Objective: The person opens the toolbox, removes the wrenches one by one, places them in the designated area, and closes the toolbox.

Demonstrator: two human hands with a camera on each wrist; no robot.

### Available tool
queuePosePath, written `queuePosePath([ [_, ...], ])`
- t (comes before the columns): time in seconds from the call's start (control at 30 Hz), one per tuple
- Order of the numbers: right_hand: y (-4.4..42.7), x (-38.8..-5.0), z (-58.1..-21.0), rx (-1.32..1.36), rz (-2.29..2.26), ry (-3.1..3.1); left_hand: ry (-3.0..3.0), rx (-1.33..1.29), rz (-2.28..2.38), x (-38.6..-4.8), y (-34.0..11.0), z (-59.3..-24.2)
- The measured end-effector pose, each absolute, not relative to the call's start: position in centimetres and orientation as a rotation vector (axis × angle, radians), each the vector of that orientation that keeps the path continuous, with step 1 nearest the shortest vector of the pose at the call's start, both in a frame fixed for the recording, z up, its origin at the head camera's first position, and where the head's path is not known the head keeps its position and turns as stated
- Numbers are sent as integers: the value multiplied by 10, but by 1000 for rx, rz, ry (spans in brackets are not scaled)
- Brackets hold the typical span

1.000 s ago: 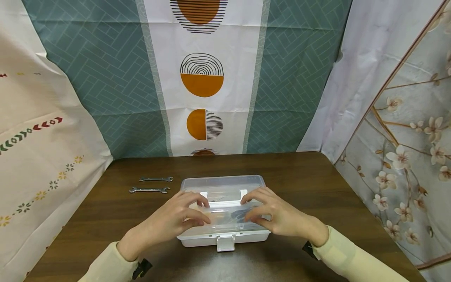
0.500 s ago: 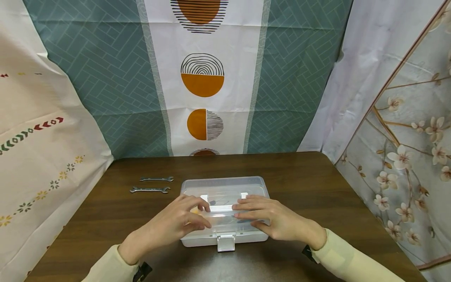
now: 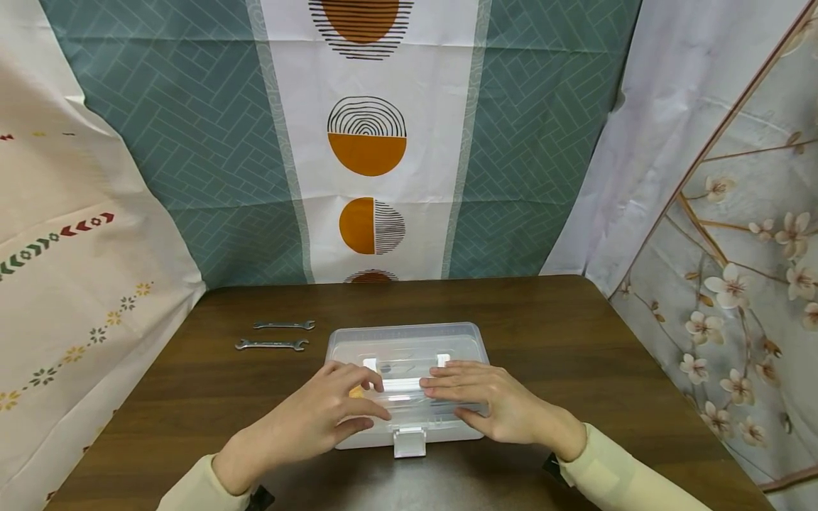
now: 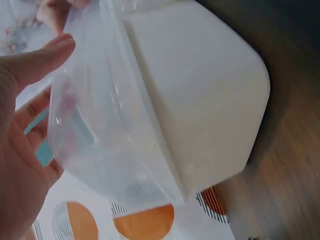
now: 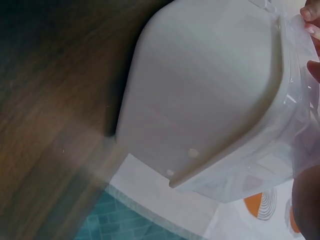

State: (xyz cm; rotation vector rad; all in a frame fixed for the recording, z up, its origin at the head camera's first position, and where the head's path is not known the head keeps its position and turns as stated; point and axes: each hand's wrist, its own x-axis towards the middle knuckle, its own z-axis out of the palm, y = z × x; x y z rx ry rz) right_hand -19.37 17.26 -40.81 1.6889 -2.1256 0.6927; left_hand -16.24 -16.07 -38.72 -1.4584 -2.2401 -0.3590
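A storage box with a clear plastic lid (image 3: 409, 344) and a white base (image 4: 205, 100) stands on the table. A white carry handle (image 3: 401, 385) lies along the lid, and the white front latch (image 3: 410, 443) hangs down unfastened. My left hand (image 3: 326, 408) is at the left part of the lid with its fingers loosely bent and gripping nothing. My right hand (image 3: 488, 397) lies over the right part, fingers nearly straight and pointing left. In the wrist views the lid sits along the base's rim. Contents blur through the plastic; something yellow (image 3: 356, 392) shows beside the left fingers.
Two open-end wrenches, a smaller one (image 3: 284, 325) and a larger one (image 3: 271, 345), lie left of the box on the brown wooden table (image 3: 543, 326). Patterned fabric (image 3: 537, 142) hangs behind the table and along both sides.
The lid and its handle have come down toward the base. My right hand's fingers have straightened and flattened over the lid; my left hand has dropped slightly with it. The wrenches have not moved.
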Motion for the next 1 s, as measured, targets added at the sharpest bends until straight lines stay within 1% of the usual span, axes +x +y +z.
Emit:
queuePosePath([
  [0.4,175,-194,-415,1640,692,-2083,-2175,-1444,-167,-152,-134,-397],
  [0.57,176,-193,-417,1630,707,-2072,-2077,-1544,-147,-148,-125,-402],
  [0.7,177,-192,-416,1624,705,-2057,-1981,-1619,-31,-143,-119,-409],
  [1.0,170,-196,-415,1671,732,-1984,-2010,-1639,154,-134,-117,-420],
])
